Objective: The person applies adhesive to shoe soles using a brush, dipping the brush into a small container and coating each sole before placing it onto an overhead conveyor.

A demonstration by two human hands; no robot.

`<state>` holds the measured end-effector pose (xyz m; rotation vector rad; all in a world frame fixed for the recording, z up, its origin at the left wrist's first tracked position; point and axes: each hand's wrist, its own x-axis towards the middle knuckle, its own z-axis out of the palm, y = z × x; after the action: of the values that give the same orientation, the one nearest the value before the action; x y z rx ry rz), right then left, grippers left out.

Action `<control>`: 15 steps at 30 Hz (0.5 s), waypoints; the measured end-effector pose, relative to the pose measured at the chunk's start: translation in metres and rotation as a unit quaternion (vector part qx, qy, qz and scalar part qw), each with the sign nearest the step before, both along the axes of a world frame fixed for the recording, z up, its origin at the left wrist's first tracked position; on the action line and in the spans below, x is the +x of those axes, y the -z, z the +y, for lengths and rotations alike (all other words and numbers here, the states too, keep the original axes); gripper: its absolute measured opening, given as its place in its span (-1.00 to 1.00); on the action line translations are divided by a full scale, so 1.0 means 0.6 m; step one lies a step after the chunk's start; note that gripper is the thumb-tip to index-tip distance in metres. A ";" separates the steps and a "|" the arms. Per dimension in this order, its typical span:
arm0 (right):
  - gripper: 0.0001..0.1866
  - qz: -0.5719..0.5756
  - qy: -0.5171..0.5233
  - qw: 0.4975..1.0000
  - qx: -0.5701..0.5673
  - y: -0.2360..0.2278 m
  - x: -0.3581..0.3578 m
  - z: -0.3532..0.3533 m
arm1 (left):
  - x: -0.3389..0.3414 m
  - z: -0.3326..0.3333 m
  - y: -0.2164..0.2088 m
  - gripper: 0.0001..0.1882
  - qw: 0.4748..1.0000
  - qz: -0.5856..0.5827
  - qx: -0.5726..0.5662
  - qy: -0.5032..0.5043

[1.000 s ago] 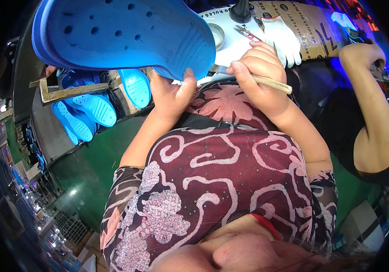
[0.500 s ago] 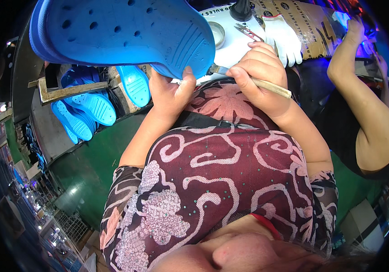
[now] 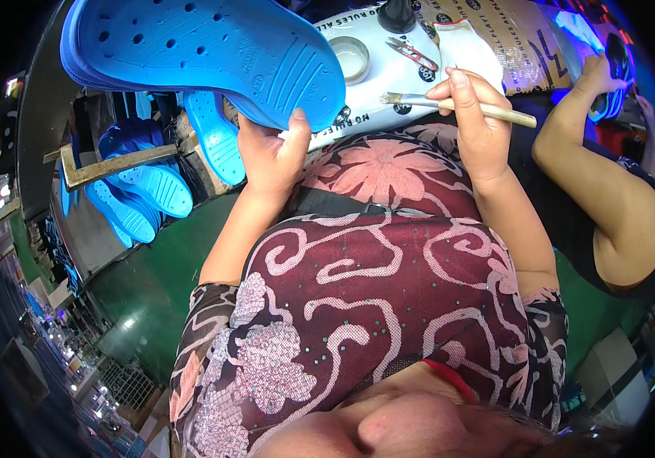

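Note:
My left hand (image 3: 274, 149) grips the heel end of a large blue shoe sole (image 3: 217, 53), thumb on its upper face and fingers underneath. Holes dot the sole's wide front part, and raised lines mark the heel. Layered edges at the far left suggest more than one sole, but I cannot tell how many. Closed round the wooden handle of a flat brush (image 3: 514, 117) is my right hand (image 3: 476, 130). The bristles point left, apart from the sole, above the white covered surface (image 3: 358, 118) and near a small round dish (image 3: 365, 59).
Thread snips (image 3: 411, 53), a white glove (image 3: 468, 49) and a black container (image 3: 397, 17) lie beyond the brush. More blue soles (image 3: 161, 183) sit at the left by a wooden frame (image 3: 117, 168). Another person's arm (image 3: 571, 153) works at the right beside taped cardboard (image 3: 522, 38).
My right hand has drawn the brush away from the heel edge, to the right and slightly up. The blue sole has shifted a little left, still in my left hand.

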<state>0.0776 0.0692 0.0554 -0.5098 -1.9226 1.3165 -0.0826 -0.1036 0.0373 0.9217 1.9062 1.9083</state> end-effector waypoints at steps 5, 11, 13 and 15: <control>-0.64 0.027 0.016 0.996 -0.087 0.015 0.003 0.011 | -0.001 0.001 0.007 -0.53 1.000 0.012 -0.011 -0.020; -0.64 0.024 -0.005 0.995 -0.099 0.019 0.011 0.018 | -0.004 0.006 0.005 -0.59 0.993 0.118 0.019 0.012; -0.64 0.029 0.003 0.994 -0.105 0.013 0.011 0.017 | -0.006 0.010 -0.004 -0.60 0.988 0.149 0.023 0.020; -0.67 0.015 0.019 0.993 -0.112 0.014 0.016 0.018 | -0.009 0.016 -0.020 -0.61 0.981 0.187 0.039 0.041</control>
<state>0.0871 0.0798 0.0468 -0.6301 -1.7409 1.5148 -0.0879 -0.0937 0.0492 1.4468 1.9595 1.8769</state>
